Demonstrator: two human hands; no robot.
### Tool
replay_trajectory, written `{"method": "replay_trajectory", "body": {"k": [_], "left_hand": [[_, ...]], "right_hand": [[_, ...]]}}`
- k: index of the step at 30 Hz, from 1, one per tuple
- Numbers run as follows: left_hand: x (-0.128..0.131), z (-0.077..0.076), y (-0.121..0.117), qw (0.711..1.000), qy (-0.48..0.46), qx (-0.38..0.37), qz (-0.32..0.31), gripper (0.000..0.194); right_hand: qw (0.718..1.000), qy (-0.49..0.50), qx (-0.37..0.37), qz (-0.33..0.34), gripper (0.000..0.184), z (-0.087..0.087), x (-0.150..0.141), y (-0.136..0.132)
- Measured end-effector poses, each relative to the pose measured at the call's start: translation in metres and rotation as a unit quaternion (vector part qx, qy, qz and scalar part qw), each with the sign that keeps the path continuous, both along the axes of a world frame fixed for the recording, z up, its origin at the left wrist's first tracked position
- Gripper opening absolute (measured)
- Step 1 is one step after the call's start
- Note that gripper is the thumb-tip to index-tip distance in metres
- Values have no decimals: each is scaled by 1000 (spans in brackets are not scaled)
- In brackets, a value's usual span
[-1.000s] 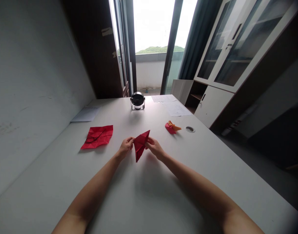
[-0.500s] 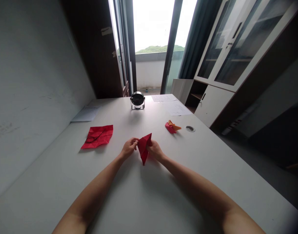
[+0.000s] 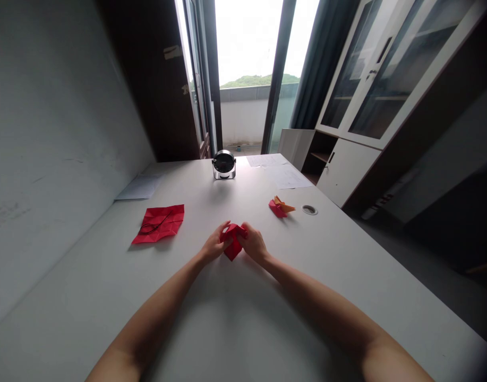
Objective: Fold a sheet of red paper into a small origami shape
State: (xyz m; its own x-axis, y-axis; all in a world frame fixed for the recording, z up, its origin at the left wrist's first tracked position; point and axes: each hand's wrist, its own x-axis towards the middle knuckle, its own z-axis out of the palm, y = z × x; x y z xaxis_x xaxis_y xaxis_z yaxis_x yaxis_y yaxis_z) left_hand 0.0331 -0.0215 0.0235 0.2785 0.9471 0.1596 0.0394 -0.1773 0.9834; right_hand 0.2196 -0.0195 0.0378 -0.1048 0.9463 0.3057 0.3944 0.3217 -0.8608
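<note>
A folded piece of red origami paper (image 3: pixel 232 249) is held between my two hands, a little above the middle of the white table (image 3: pixel 211 318). My left hand (image 3: pixel 216 244) grips its left side, thumb in front and fingers behind. On the other side, my right hand (image 3: pixel 253 242) pinches the right edge, with the thumb pressed on the front. The paper's lower corner points toward me. Parts of its side edges are hidden by my fingers.
To the left lies a creased red sheet (image 3: pixel 172 227) with a dark cord (image 3: pixel 150 228) on it. A red and orange folded paper piece (image 3: pixel 278 208) sits right, beside a round cable hole (image 3: pixel 309 210). A round black device (image 3: pixel 224 163) and papers (image 3: pixel 289 176) are farther back.
The red origami paper has turned from a tall, tilted shape to a more compact one with its point facing me. My left hand has moved from its edge to a fuller grip.
</note>
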Motion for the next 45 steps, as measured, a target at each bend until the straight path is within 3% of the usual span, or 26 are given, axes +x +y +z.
{"method": "replay_trajectory", "body": {"k": [5,12,21,26,32,40,45], "left_hand": [[-3,-2,6,997,-39,-39,48,54],[-11,-3,13,988,-125,-72,55,48],[-15,-4,15,981,-166,-85,59,49],[-15,0,11,988,-122,-89,10,45],[-16,-4,11,991,-104,-84,9,42],[-15,-10,17,986,-149,-58,39,41],[-15,-7,15,993,-107,-42,30,35]], "right_hand": [[999,-24,25,-12,5,-4,-1,3],[991,109,-19,76,26,-12,1,13],[961,192,-74,182,28,-18,1,19],[963,210,-54,158,26,-15,4,20],[962,235,-62,125,21,-15,9,25],[953,235,-72,176,23,-24,6,27],[959,203,-55,188,21,-23,8,27]]}}
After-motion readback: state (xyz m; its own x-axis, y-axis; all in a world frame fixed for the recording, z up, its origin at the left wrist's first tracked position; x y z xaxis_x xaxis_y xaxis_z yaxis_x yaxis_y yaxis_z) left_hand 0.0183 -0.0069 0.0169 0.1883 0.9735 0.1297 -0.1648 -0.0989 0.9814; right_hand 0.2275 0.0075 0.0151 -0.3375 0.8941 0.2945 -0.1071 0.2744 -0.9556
